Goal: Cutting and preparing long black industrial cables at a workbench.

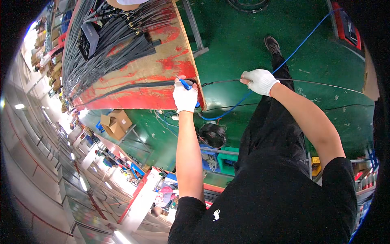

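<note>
My left hand (186, 97), in a white glove, is closed at the edge of a red-painted wooden bench (142, 101). Out of its fingers pokes a small blue tool (185, 84) with a thin tip; its exact kind is unclear. Black tubing (138, 85) runs along the bench up to this hand. To the right, over the floor, my gloved right hand (261, 82) pinches a thin dark cable (223, 81). The cable stretches from near my left hand through the right and onward to the right. Inside the fingers, the grip is partly hidden.
Many grey cables (126, 57) lie fanned over the bench, with a dark box (91, 35) among them. A blue hose (305, 38) crosses below my right arm. On the green floor sit a black coil (213, 135) and a green crate (226, 158). A cardboard box (116, 123) stands left.
</note>
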Demonstrator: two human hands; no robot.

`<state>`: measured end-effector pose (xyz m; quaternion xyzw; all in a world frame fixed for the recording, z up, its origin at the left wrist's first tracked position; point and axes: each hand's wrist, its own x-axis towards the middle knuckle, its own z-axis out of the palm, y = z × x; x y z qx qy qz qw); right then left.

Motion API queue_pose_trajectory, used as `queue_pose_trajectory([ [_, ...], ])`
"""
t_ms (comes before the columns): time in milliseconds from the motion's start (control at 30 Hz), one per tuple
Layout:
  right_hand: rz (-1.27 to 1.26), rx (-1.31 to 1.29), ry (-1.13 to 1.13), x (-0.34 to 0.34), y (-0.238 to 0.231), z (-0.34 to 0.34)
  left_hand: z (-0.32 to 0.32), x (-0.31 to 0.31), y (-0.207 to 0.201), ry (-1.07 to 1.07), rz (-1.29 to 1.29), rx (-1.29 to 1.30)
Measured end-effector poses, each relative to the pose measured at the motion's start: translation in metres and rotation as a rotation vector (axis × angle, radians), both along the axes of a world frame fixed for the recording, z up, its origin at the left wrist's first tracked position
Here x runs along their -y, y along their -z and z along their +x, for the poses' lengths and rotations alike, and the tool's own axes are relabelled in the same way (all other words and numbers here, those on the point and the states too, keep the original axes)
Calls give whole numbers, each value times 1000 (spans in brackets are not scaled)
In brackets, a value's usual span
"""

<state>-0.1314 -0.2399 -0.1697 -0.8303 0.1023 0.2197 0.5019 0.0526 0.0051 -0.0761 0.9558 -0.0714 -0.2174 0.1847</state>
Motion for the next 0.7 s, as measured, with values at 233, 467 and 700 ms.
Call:
queue_pose_trajectory([
  [233,-28,-26,7,-9,-4,18,0,-2,10,59,107,85],
  [467,-8,-77,7,-17,-7,28,3,-11,12,49,29,38],
  [700,-44,-95,24,-23,-5,27,1,2,1,-204,-175,-88],
])
